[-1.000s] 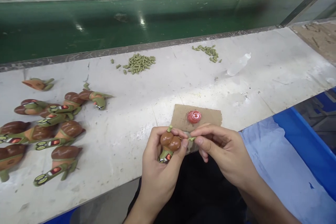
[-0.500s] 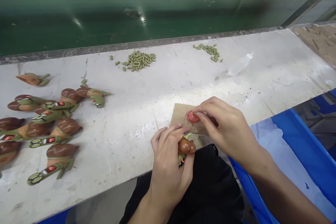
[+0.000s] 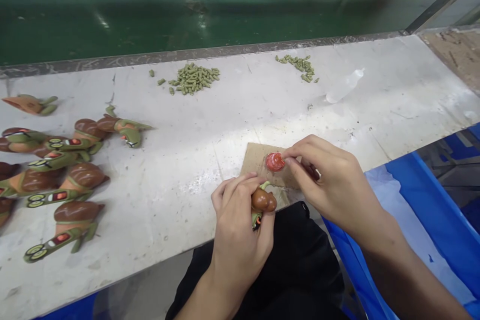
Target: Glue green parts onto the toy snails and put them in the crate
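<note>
View: head camera, looking down on a scratched white desk [image 3: 180, 160].
Left: left hand [image 3: 236, 245] curled shut around a glossy brown-shelled snail toy [image 3: 263, 200], held just off the desk.
Right: right hand [image 3: 330, 180] pinching a ridged red swirled disc [image 3: 275, 162] on a rough cardboard scrap [image 3: 258, 165].
Rest: moulded snail toys [image 3: 78, 211] lying left; green pellets [image 3: 193, 79]; clear plastic bottle [image 3: 344, 86].

The cardboard [image 3: 255, 161] is rough, matt brown paper, and the disc [image 3: 275, 162] on it is glossy red plastic. Just beside the cardboard, the toy [image 3: 263, 201] is smooth, shiny painted plastic, and the cloth [image 3: 270, 265] below it is matt black. Beyond the cardboard, the bottle [image 3: 344, 86] is clear, smooth plastic.
</note>
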Tool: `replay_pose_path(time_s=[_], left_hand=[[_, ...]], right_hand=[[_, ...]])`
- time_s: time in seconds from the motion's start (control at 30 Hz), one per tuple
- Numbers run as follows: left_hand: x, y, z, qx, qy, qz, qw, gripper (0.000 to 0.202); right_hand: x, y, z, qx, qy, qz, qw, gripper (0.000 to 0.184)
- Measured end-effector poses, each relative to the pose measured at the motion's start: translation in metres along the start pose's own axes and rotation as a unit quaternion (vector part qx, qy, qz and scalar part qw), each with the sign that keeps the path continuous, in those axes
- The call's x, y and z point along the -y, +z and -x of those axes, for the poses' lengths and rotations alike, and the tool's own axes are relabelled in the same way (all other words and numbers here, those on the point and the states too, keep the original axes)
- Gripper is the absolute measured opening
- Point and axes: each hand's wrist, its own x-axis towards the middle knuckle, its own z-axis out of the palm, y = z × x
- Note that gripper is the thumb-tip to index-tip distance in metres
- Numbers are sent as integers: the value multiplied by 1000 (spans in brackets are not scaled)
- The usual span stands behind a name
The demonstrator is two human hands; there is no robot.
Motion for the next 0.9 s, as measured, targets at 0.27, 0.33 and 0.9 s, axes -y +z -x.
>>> replay_pose_path(time_s=[0.27,0.33,0.9], left_hand=[[1,-1,-1,6,-8,6,1000,39],[0,-2,-2,4,-4,9,1000,39],[2,-32,0,109,-134,303,937,28]], right_hand=[[2,2,0,-2,9,-18,1000,22],[3,3,2,-33,39,-36,998,20],[23,25,39,-51,239,-449,859,4]])
